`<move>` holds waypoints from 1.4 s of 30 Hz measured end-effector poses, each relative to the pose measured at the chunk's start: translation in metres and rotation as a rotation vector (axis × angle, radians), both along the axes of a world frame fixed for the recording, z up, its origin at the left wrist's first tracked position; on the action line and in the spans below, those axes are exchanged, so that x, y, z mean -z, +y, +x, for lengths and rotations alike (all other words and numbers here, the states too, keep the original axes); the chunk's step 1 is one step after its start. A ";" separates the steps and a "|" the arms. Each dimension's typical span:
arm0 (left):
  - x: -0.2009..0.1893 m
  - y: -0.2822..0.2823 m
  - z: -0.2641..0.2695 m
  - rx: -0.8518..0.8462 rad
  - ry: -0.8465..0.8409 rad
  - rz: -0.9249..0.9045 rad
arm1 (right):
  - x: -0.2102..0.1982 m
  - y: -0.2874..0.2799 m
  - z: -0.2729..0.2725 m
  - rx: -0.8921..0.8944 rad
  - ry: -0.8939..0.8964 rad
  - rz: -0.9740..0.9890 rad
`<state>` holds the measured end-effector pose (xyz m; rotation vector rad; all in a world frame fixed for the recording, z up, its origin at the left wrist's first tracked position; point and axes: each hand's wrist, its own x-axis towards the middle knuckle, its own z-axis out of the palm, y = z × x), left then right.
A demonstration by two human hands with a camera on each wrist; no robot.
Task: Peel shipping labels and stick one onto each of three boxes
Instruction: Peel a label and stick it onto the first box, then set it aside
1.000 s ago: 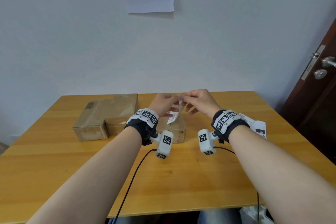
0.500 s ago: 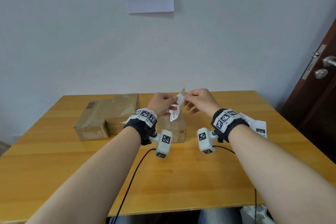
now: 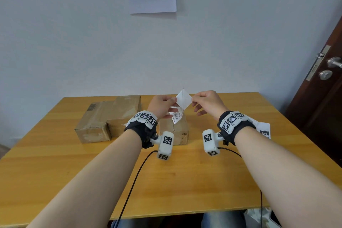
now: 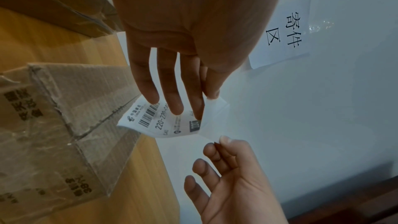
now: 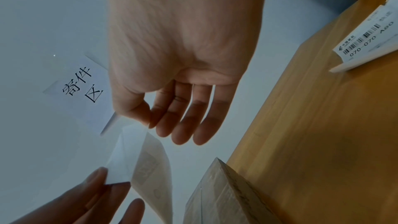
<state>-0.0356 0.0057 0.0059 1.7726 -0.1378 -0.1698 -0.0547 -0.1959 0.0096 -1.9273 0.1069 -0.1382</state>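
— White paper, both hands on it. The left hand (image 3: 162,106) pinches the printed shipping label (image 4: 163,122) between thumb and fingertips, barcode side hanging toward the small box (image 3: 174,131).

— And the right hand (image 3: 208,103)?

— Thumb and forefinger pinch a corner of the blank backing sheet (image 3: 183,99), other fingers loose and spread. The two sheets are parted at the top, joined lower down, all held up in the air over the wooden table (image 3: 175,181).

— The other boxes?

— Two brown cardboard boxes (image 3: 109,116) sit touching each other to the left of the small one. More labels (image 5: 366,40) lie on the table behind the right wrist.
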 end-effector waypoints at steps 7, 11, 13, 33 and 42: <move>-0.001 0.002 -0.002 -0.015 0.011 -0.027 | 0.003 -0.001 0.000 0.027 0.010 0.056; -0.001 0.002 -0.003 -0.019 0.016 -0.030 | 0.004 0.000 0.001 0.046 0.012 0.070; 0.000 0.002 -0.002 -0.023 0.026 -0.040 | 0.004 0.000 0.002 0.062 0.015 0.071; 0.006 0.004 0.001 -0.051 0.119 -0.111 | 0.012 -0.008 0.003 0.127 0.036 0.087; 0.004 0.001 0.000 -0.055 0.182 -0.249 | 0.015 -0.015 0.004 0.158 0.033 0.160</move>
